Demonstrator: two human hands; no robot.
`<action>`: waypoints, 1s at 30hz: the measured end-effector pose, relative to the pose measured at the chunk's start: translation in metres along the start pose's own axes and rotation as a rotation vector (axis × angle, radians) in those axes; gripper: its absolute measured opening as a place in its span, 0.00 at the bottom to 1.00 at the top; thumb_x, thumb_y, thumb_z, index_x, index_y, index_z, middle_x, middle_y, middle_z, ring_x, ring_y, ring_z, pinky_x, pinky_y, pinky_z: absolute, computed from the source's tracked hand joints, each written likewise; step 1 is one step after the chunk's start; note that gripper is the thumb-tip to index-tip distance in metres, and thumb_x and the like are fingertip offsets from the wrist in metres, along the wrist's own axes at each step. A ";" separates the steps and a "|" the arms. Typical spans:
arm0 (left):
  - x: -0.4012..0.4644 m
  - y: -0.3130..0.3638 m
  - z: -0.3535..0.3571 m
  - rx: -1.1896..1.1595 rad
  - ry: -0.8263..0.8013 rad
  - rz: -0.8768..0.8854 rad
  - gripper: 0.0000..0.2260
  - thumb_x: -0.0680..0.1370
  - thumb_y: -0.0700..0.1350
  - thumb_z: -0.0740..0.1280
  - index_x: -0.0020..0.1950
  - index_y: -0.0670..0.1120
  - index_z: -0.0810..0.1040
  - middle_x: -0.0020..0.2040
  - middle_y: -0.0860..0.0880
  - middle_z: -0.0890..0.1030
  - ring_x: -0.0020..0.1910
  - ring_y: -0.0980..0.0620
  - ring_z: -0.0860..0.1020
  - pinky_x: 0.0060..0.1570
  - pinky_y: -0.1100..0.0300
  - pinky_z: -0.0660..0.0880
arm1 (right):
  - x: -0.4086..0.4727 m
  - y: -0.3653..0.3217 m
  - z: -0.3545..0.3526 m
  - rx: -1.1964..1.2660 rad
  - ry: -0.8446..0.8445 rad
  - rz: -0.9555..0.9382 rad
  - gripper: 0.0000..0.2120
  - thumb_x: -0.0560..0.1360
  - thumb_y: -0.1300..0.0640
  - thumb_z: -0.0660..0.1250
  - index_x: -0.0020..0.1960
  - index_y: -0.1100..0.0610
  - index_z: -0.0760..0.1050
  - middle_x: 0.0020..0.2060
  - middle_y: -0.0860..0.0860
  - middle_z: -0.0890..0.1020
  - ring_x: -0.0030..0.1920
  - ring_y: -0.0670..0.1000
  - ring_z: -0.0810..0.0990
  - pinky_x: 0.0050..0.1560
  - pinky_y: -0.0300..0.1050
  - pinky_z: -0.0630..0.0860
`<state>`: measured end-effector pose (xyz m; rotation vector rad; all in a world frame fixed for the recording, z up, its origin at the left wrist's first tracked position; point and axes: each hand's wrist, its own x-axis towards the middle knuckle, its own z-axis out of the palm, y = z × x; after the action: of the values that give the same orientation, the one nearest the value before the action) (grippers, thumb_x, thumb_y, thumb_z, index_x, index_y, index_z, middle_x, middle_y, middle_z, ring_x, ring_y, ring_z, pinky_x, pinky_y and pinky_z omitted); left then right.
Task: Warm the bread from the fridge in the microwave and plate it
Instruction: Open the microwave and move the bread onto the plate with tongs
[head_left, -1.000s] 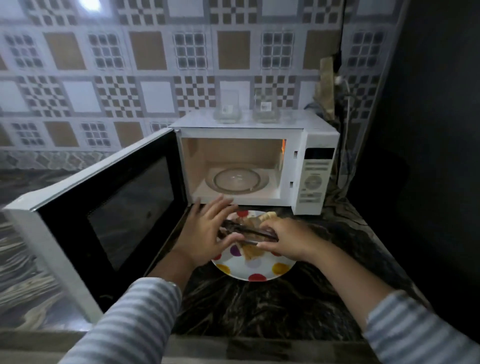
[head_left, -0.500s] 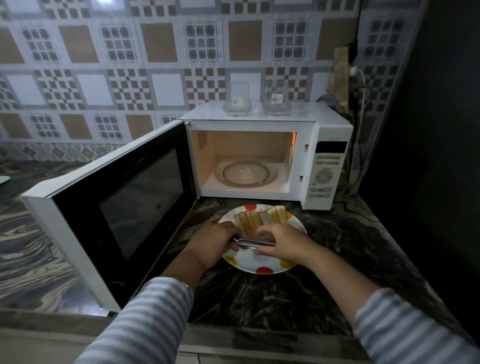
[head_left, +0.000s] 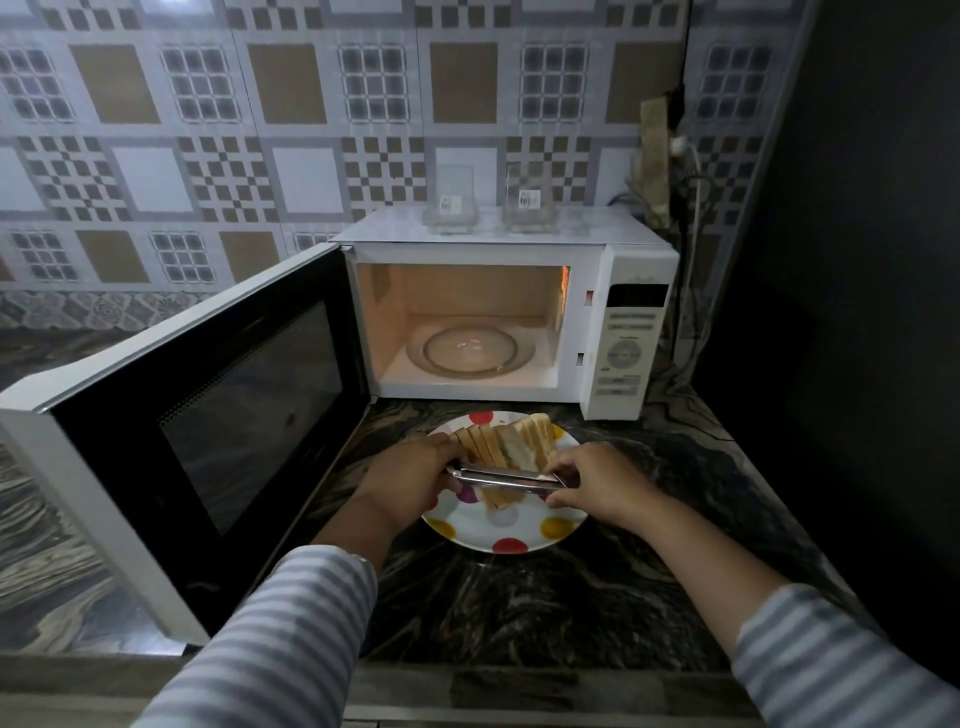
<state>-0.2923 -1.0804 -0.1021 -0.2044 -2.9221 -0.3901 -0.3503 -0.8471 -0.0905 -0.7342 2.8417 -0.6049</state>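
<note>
Both my arms reach forward in striped sleeves. My left hand and right hand face each other, fingers curled, each pinching one end of the metal tongs.

Your microwave stands at the counter's back, its door swung open to your left. The plate sits just before it, bread slices on it, tongs across them between your hands. Two glass containers rest atop the microwave.
</note>
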 end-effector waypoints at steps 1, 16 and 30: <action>0.000 -0.002 0.000 0.003 -0.003 0.002 0.11 0.74 0.42 0.68 0.54 0.54 0.79 0.54 0.56 0.79 0.51 0.55 0.78 0.48 0.58 0.76 | 0.000 0.000 0.000 0.002 -0.035 -0.010 0.21 0.68 0.53 0.76 0.60 0.49 0.79 0.54 0.46 0.82 0.52 0.45 0.78 0.54 0.42 0.75; 0.001 -0.001 0.006 -0.052 -0.004 -0.017 0.10 0.73 0.45 0.69 0.53 0.54 0.79 0.55 0.56 0.78 0.54 0.53 0.76 0.49 0.60 0.74 | 0.007 -0.023 0.014 -0.009 -0.042 -0.068 0.16 0.75 0.48 0.68 0.63 0.42 0.76 0.54 0.42 0.82 0.52 0.45 0.77 0.51 0.42 0.73; -0.013 -0.017 0.023 -0.004 0.064 -0.171 0.26 0.76 0.43 0.66 0.72 0.54 0.64 0.74 0.54 0.63 0.75 0.54 0.57 0.74 0.50 0.46 | 0.011 -0.054 0.058 -0.027 0.160 0.017 0.13 0.73 0.45 0.69 0.52 0.52 0.77 0.49 0.48 0.80 0.51 0.52 0.78 0.44 0.43 0.71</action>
<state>-0.2860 -1.0924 -0.1307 0.0566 -2.8842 -0.4195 -0.3228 -0.9161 -0.1213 -0.6944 3.0039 -0.6521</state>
